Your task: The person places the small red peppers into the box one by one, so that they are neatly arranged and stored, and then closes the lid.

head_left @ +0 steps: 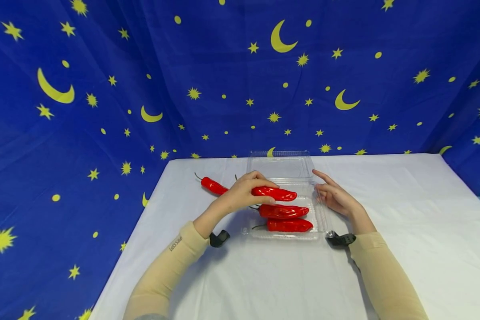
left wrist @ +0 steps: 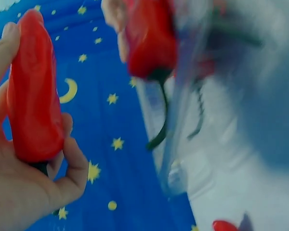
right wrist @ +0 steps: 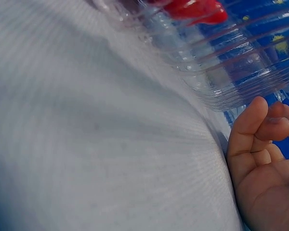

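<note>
A long red pepper [head_left: 275,194] with a green stem lies in the grip of my left hand [head_left: 246,191], above the clear plastic clamshell box [head_left: 322,218]. The left wrist view shows the fingers and thumb round this pepper [left wrist: 34,96]. Two more red peppers, one in the middle [head_left: 285,211] and one nearer the front [head_left: 290,225], lie side by side in the box, stems to the left. My right hand [head_left: 340,200] is at the box's right wall, index finger extended and the others loosely bent; its fingertips are close by the ridged plastic wall [right wrist: 221,77].
Another red pepper [head_left: 213,186] lies on the white tablecloth [head_left: 232,284], left of the box and partly behind my left hand. The box's lid [head_left: 280,166] is folded back towards a blue curtain [head_left: 232,66] with yellow moons and stars.
</note>
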Motion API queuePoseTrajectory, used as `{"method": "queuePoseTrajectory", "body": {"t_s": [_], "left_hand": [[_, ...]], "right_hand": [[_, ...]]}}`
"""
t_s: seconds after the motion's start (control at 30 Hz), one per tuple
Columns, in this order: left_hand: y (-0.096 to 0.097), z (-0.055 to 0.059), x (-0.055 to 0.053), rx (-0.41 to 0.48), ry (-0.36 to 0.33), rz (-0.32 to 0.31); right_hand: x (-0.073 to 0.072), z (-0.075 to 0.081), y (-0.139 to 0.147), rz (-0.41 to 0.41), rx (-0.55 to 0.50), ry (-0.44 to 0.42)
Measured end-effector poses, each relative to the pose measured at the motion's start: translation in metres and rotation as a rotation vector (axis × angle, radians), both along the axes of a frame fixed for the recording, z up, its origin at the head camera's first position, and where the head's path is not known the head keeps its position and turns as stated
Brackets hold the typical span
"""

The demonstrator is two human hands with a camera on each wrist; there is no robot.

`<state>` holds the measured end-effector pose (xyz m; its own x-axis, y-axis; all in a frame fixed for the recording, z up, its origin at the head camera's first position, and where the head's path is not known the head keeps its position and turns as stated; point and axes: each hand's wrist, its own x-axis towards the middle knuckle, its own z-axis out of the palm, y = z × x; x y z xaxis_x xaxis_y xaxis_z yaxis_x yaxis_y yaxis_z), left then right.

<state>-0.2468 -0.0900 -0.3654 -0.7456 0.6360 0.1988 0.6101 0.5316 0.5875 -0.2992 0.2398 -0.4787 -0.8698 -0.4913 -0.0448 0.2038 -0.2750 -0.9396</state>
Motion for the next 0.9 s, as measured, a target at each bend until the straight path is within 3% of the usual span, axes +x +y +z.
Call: {"method": "queuePoseTrajectory", "body": {"t_s": [0.17, 0.47, 0.9], "left_hand": [[0.011, -0.013, 0.010, -0.060, 0.018, 0.009], [0.021, -0.039, 0.021, -0.070, 0.044, -0.005], [0.032, -0.054, 0.033, -0.164, 0.177, 0.048]], "right_hand": [[0.001, 0.000, 0.000, 0.007, -0.005, 0.013], [0.002, 0.001, 0.000, 0.010, -0.020, 0.004], [0.001, 0.002, 0.000, 0.002, -0.025, -0.003]]}}
